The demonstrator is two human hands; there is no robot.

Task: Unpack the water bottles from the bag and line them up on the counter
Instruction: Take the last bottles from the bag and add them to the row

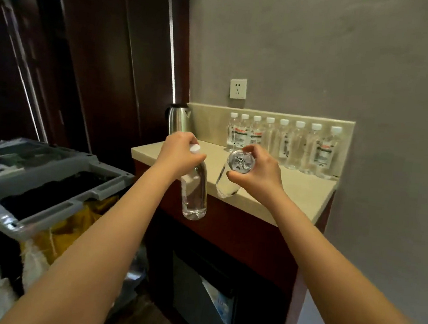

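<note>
Row of eight clear white-capped plastic bottles (280, 145) already lined up beyond both hands; left hand (179, 155) and right hand (255, 169) each closed around another bottle, unplaced.

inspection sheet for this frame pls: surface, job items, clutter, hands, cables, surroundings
Surface: beige counter, front area bare, low backsplash behind.
Job's things: row of bottles, eight white caps visible, upright along the backsplash. Left-hand bottle hangs upright by its cap in front of the counter edge. Right-hand bottle is inverted, base up. The bag cannot be picked out for certain.
Clutter: steel kettle at the counter's left rear corner.
Grippers: left hand grips the cap end; right hand grips the base end.
Cables: nothing seen; wall socket has nothing plugged in.
Surroundings: grey cart at left, dark wood panels, grey wall, mini fridge under the counter.
</note>
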